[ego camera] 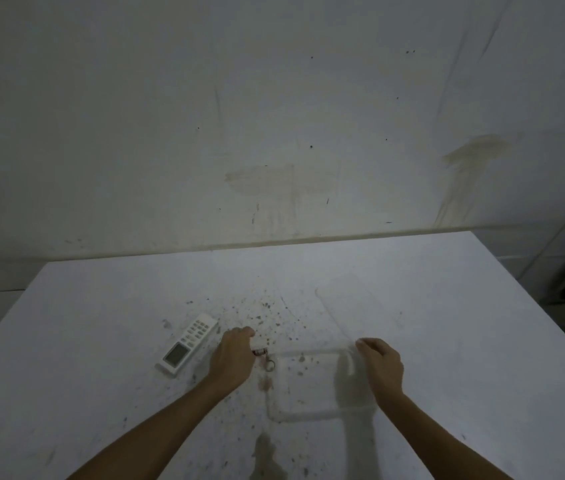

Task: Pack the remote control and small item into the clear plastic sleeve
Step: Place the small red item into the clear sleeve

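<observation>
On the stained white table [101,341], the left hand [231,358] pinches a small keyring item [264,356] just left of the clear plastic sleeve [303,386], whose right edge the curled right hand [381,365] grips. The remote control [189,342] lies diagonally, nearest the left hand.

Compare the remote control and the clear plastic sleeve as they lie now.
The remote control is opaque white with buttons and a screen; the clear plastic sleeve is see-through and faint. The remote lies untouched, slanted, left of the left hand; the sleeve sits between both hands, its right edge at the right hand. Both rest on the table.
</observation>
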